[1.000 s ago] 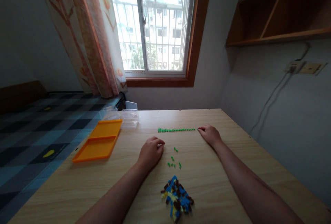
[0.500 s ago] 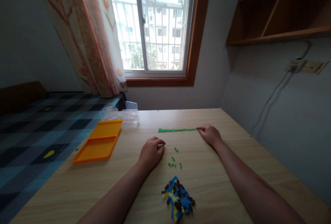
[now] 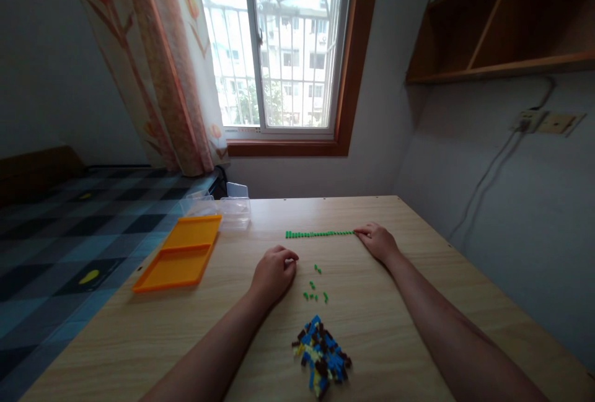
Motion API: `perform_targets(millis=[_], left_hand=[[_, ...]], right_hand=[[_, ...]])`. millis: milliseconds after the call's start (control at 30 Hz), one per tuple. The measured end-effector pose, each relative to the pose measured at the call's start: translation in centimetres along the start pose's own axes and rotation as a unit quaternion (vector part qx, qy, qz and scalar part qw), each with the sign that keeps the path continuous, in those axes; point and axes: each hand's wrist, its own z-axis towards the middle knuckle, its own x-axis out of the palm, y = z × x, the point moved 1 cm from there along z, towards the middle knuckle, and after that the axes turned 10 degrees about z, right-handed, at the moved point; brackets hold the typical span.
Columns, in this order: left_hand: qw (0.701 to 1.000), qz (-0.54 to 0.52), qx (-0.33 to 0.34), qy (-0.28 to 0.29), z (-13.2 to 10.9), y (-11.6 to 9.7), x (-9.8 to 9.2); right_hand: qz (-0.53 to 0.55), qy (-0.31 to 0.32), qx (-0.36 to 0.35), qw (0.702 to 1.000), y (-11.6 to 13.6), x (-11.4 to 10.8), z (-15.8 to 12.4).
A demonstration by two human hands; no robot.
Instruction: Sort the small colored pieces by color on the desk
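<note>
A long row of small green bricks (image 3: pixel 320 234) lies across the far part of the table. At the row's right end my right hand (image 3: pixel 377 241) has its fingertips pinched together on a tiny green brick, mostly hidden by the fingers. My left hand (image 3: pixel 275 273) rests on the table, below and left of the row, fingers curled in and nothing visible in them. Several loose green bricks (image 3: pixel 312 284) are scattered to its right. Closer to me is a pile of blue, dark brown and yellow bricks (image 3: pixel 320 352).
An orange two-part tray (image 3: pixel 170 268) lies at the table's left side. Behind it stand clear plastic boxes (image 3: pixel 233 213). The wooden table (image 3: pixel 372 340) borders a bed with a checked cover (image 3: pixel 56 235) on the left and a wall on the right.
Both hands hold nearly the same places as before. The whole view has shifted very slightly; the bricks lie as they did.
</note>
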Motion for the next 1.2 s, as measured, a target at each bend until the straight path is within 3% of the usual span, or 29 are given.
perform_targets(millis=[267, 433, 600, 733, 933, 1200], left_hand=[[1.0, -0.002, 0.0, 0.004, 0.0, 0.0, 0.0], [1.0, -0.002, 0.004, 0.005, 0.0, 0.0, 0.0], [1.0, -0.004, 0.001, 0.006, 0.0, 0.0, 0.0], [1.0, -0.008, 0.001, 0.008, -0.1, 0.0, 0.0], [1.0, -0.009, 0.007, 0.005, -0.1, -0.1, 0.0], [1.0, -0.009, 0.009, 0.001, -0.2, -0.3, 0.0]], right_hand=[[0.001, -0.003, -0.004, 1.0, -0.2, 0.1, 0.0], [0.042, -0.052, -0.022, 0.998, -0.2, 0.2, 0.1], [0.09, -0.063, -0.074, 0.991, 1.7, 0.4, -0.2], [0.124, -0.002, -0.114, 0.986, 5.7, 0.8, -1.3], [0.123, 0.141, -0.193, 0.963, 11.2, 1.9, -3.5], [0.103, 0.19, -0.226, 0.95, 11.4, 2.4, -3.8]])
